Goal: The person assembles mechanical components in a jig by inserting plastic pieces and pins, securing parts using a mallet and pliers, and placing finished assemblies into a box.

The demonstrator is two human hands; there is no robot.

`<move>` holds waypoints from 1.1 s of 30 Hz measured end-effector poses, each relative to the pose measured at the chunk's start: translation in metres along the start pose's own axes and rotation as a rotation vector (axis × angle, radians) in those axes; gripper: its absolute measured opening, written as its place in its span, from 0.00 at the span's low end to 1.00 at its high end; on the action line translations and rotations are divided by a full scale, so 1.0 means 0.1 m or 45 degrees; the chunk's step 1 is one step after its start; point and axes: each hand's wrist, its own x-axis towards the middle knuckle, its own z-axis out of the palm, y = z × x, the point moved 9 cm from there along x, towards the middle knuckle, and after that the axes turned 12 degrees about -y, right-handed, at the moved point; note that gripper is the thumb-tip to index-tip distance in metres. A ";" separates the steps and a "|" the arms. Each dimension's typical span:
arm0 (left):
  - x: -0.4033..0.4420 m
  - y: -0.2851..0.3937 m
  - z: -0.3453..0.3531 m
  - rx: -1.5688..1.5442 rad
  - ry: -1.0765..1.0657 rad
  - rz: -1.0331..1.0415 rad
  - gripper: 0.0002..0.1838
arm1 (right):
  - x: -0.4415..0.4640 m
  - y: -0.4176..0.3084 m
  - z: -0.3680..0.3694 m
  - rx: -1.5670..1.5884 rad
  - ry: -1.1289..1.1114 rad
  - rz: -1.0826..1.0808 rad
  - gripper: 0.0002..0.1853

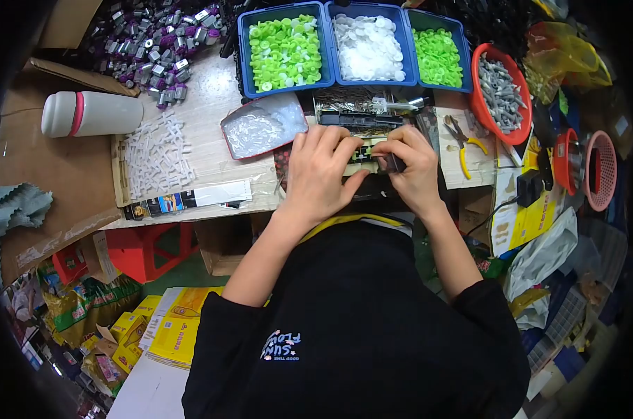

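My left hand [320,171] bends over a small black and pale-green assembly [362,155], its fingers and thumb on either side of it. My right hand [415,167] pinches at the assembly's right side with curled fingers, and a small dark block [394,164] shows beneath them. What the fingertips grip is mostly covered. Just beyond the hands lies a long black part [355,120], in front of a compartment of thin metal pins [344,101]. Left of my left hand stands a red-rimmed tray [264,129] with clear, jelly-like material in it.
Blue bins [244,52] hold green and white plastic pieces. At the right are a red basket [478,91] of grey parts and yellow-handled pliers [463,143]. White plastic parts [157,155], a bottle [107,114] and purple-and-metal pieces [156,52] lie to the left.
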 end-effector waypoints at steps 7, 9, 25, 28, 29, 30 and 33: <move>0.06 -0.03 0.11 -0.031 0.040 -0.111 0.16 | 0.06 0.05 0.03 0.019 -0.122 0.046 0.09; 0.04 -0.04 0.12 -0.041 0.048 -0.112 0.15 | 0.08 0.07 0.06 0.017 -0.196 0.050 0.09; -0.02 -0.06 0.06 -0.045 0.022 -0.057 0.16 | 0.13 0.05 0.05 -0.077 -0.276 0.050 0.11; -0.03 -0.06 0.05 -0.029 0.012 -0.055 0.16 | 0.18 0.01 0.09 -0.007 -0.384 0.027 0.10; -0.02 -0.06 0.05 -0.025 0.001 -0.063 0.16 | 0.16 -0.06 0.10 -0.158 -0.336 0.001 0.11; -0.02 -0.05 0.05 -0.027 -0.001 -0.057 0.16 | 0.14 -0.12 0.11 -0.310 -0.286 -0.021 0.12; -0.01 -0.05 0.03 -0.012 -0.032 -0.036 0.16 | 0.08 -0.20 0.12 -0.370 -0.216 -0.002 0.13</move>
